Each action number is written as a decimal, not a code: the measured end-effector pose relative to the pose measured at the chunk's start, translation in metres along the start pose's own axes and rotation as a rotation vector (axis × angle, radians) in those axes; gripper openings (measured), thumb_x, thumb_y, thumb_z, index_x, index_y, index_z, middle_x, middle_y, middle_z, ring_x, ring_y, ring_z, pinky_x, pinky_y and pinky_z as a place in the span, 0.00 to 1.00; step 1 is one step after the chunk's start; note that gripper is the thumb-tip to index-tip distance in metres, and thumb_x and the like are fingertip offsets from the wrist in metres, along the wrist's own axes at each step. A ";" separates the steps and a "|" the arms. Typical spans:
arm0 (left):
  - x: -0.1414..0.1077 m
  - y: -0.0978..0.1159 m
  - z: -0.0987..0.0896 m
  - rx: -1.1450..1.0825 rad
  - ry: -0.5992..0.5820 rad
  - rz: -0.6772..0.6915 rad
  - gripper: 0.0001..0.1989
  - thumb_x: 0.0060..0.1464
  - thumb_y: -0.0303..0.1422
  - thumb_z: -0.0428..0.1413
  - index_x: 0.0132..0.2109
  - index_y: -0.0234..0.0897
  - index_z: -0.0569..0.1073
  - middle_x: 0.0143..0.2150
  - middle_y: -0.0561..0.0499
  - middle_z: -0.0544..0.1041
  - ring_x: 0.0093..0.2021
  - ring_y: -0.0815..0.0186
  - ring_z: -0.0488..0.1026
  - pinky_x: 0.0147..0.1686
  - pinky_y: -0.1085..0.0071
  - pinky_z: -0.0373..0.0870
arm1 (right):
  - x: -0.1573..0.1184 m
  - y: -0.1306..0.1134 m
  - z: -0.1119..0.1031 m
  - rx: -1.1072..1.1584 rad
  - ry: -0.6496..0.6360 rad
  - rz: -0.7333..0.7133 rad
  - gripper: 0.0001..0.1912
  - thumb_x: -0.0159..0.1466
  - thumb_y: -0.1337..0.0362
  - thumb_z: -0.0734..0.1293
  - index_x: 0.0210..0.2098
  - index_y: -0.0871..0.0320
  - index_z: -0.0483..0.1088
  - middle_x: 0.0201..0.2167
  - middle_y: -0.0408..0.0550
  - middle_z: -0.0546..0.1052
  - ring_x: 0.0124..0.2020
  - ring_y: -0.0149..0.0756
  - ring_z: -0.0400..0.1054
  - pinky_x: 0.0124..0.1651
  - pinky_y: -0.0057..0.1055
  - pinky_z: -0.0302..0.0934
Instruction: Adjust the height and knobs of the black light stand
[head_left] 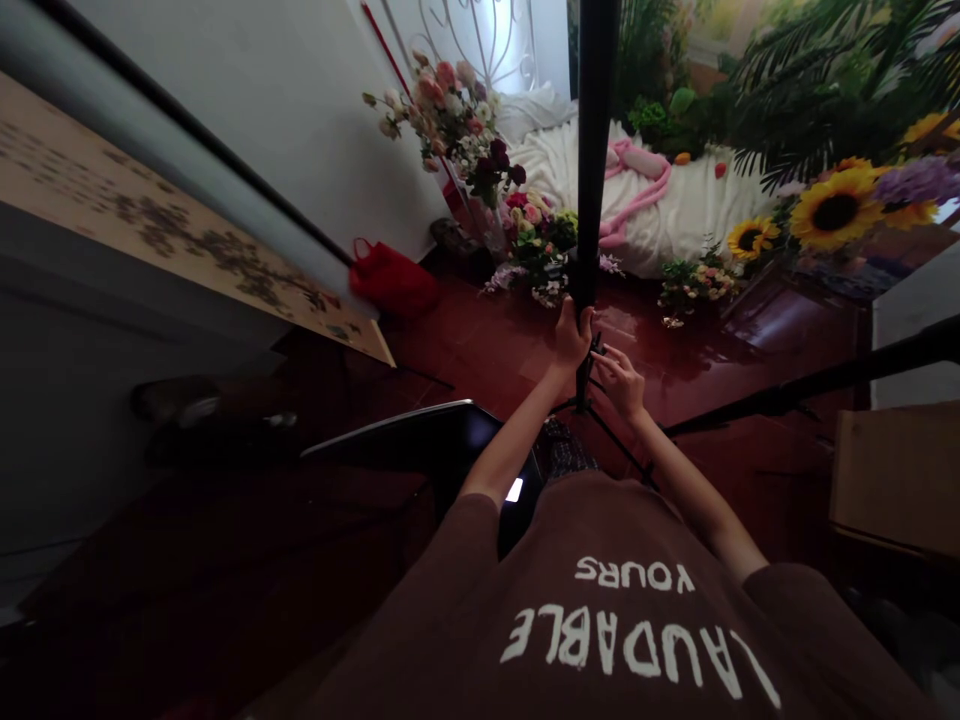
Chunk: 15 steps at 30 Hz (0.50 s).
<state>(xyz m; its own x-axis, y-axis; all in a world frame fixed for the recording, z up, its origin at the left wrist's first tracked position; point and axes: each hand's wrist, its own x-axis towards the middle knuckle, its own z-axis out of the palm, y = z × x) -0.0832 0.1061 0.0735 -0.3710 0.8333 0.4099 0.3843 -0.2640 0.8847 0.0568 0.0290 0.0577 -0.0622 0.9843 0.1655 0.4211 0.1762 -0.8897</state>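
Note:
A tall black stand point(596, 130) rises upright in front of me, its legs spread low on the floor. My left hand point(573, 338) is closed around its pole, with the thumb pointing up. Just below and to the right, my right hand point(621, 382) has its fingers at a small black knob point(597, 346) on the side of the pole. The fingertips seem to pinch this knob, though the dim light hides the exact contact.
A dark panel with a pale edge point(390, 428) lies left of my legs. Another black pole point(810, 385) slants in from the right, near a cardboard box point(896, 480). A red bag point(394, 280), flowers point(450, 110), sunflowers point(836, 212) and white draped fabric point(690, 215) stand beyond.

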 end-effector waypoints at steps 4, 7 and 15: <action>0.022 0.032 -0.006 -0.079 0.031 0.092 0.23 0.64 0.54 0.47 0.48 0.41 0.72 0.37 0.48 0.77 0.41 0.66 0.77 0.48 0.70 0.73 | -0.001 -0.007 0.001 0.061 -0.006 0.059 0.12 0.64 0.60 0.70 0.47 0.45 0.78 0.61 0.44 0.73 0.48 0.37 0.74 0.39 0.26 0.69; 0.033 0.056 -0.010 -0.105 0.044 0.134 0.24 0.64 0.55 0.45 0.49 0.41 0.71 0.35 0.50 0.76 0.37 0.68 0.77 0.46 0.71 0.74 | 0.000 -0.012 0.001 0.063 -0.009 0.055 0.11 0.64 0.58 0.69 0.47 0.47 0.77 0.60 0.46 0.73 0.44 0.36 0.75 0.40 0.27 0.68; 0.042 0.062 -0.006 -0.115 0.054 0.142 0.25 0.65 0.54 0.43 0.52 0.41 0.69 0.40 0.48 0.77 0.43 0.67 0.78 0.48 0.67 0.75 | 0.013 -0.012 0.018 0.322 0.076 0.262 0.17 0.64 0.51 0.67 0.48 0.53 0.67 0.28 0.40 0.76 0.30 0.32 0.73 0.33 0.25 0.66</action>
<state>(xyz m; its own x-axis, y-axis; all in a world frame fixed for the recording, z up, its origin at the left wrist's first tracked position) -0.0799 0.1220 0.1464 -0.3661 0.7572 0.5409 0.3379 -0.4335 0.8354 0.0342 0.0400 0.0629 0.0817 0.9946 -0.0634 0.1087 -0.0721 -0.9915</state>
